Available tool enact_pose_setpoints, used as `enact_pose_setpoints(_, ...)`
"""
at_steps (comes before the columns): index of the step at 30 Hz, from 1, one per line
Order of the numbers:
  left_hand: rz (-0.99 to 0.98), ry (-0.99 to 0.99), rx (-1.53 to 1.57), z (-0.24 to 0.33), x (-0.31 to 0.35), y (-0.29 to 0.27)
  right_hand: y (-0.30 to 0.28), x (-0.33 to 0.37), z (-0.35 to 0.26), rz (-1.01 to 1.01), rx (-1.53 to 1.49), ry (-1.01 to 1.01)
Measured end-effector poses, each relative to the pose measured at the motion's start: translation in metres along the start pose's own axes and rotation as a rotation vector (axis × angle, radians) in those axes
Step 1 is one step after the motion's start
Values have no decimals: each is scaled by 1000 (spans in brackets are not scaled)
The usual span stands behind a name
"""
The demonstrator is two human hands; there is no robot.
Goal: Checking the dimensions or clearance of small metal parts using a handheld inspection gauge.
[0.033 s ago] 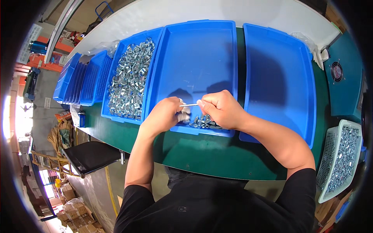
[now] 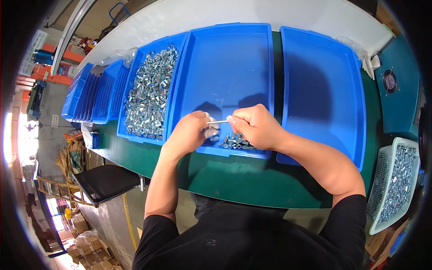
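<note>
My right hand pinches a thin metal rod between thumb and fingers above the near edge of the middle blue tray. The rod's other end reaches my left hand, whose fingers are curled, with whitish coverings on some fingertips. What those fingers hold is blurred and partly hidden. Beneath my right hand lies a small pile of shiny metal fittings in the tray's near part. A loose metal piece shows just below my left fingers.
To the left, a blue tray holds many metal pieces, with blue baskets beyond it. Another blue tray stands right. A teal machine with a fan and a pale basket of metal parts are far right. A black chair stands left.
My left fingertips have shifted slightly, and a metal piece shows more plainly below them. The rod and my right hand have hardly moved.
</note>
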State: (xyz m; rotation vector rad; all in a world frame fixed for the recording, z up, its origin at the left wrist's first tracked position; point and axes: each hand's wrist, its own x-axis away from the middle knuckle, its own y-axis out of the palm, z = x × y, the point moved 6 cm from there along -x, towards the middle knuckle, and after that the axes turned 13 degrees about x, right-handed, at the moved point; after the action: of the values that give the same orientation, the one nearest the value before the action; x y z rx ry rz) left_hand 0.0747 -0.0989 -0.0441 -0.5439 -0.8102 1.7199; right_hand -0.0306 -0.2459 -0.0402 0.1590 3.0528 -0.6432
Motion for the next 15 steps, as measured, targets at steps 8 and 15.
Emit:
enact_pose_setpoints(8, 41, -153, 107, 7, 8, -1, 0, 0, 4, -3, -32, 27)
enact_pose_setpoints(15, 305, -233, 591, -5, 22, 2, 0, 0, 1, 45, 64, -29)
